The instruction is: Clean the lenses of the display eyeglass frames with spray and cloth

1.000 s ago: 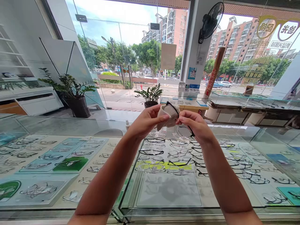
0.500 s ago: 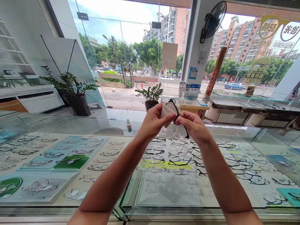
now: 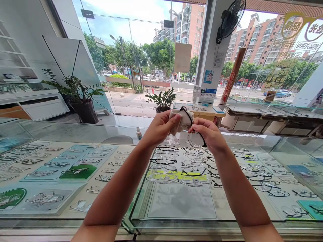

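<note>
Above the glass counter, my right hand (image 3: 208, 132) pinches a pair of dark-framed eyeglasses (image 3: 202, 138) near the middle of the frame. One lens hangs below the fingers and the other points up to the left. My left hand (image 3: 161, 127) is closed on a pale cleaning cloth (image 3: 186, 118), with the thumb on the near side. The cloth is folded about the upper lens and covers part of it. The left fingers behind the cloth are hidden.
Under the glass counter top (image 3: 118, 129) lie rows of eyeglasses (image 3: 194, 171). A small spray bottle (image 3: 138, 133) stands on the counter left of my hands. Beyond are a potted plant (image 3: 163, 99), another potted plant (image 3: 84, 111) and a wall fan (image 3: 232, 20).
My left hand has slid left and slightly down with the cloth, its thumb leaving the lens area. The glasses have tilted a little; my right hand keeps its hold.
</note>
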The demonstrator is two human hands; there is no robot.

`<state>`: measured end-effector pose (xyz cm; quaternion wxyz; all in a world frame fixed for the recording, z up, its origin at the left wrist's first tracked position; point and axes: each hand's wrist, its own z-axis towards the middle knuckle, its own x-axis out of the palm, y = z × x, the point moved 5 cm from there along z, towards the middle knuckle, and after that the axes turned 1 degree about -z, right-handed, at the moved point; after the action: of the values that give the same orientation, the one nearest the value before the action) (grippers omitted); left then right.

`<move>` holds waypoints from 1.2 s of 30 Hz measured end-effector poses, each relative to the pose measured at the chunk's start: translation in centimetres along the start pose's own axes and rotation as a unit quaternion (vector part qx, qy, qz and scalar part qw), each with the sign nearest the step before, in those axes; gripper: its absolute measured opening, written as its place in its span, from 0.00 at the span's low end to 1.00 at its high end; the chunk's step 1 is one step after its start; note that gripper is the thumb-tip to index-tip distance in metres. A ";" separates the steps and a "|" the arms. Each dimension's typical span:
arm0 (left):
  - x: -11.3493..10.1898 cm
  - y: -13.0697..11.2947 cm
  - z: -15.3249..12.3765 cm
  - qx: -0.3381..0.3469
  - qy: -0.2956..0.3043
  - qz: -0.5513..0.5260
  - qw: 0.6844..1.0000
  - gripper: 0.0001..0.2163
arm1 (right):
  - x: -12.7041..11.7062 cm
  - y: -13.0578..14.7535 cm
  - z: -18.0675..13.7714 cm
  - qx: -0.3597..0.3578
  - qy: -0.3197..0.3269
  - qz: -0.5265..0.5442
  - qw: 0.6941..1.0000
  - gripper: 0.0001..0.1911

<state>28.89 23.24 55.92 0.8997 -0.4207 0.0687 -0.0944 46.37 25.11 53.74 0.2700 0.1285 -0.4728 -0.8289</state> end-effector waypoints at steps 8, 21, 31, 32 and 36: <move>0.7 -0.4 -0.2 -0.003 0.041 -0.041 0.998 0.20 | 0.2 -0.5 0.2 0.029 -0.008 0.032 0.999 0.15; 1.7 0.0 -1.1 0.067 -0.138 0.021 0.988 0.24 | 2.5 -1.4 0.2 0.022 0.044 0.058 0.997 0.15; 0.0 0.5 -0.1 -0.020 0.032 -0.018 0.999 0.22 | 0.1 -0.2 0.2 0.023 -0.001 0.004 1.000 0.13; 0.1 0.3 -0.1 -0.021 0.053 -0.023 0.998 0.20 | -0.1 -0.1 0.2 0.024 0.000 0.000 1.000 0.13; 0.7 0.2 -0.2 -0.003 0.041 -0.049 0.998 0.19 | 0.0 -0.4 0.3 0.025 0.008 0.008 1.000 0.14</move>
<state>29.54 23.04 55.62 0.8889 -0.4223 0.0854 -0.1556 46.12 25.52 53.57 0.2771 0.1377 -0.4927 -0.8133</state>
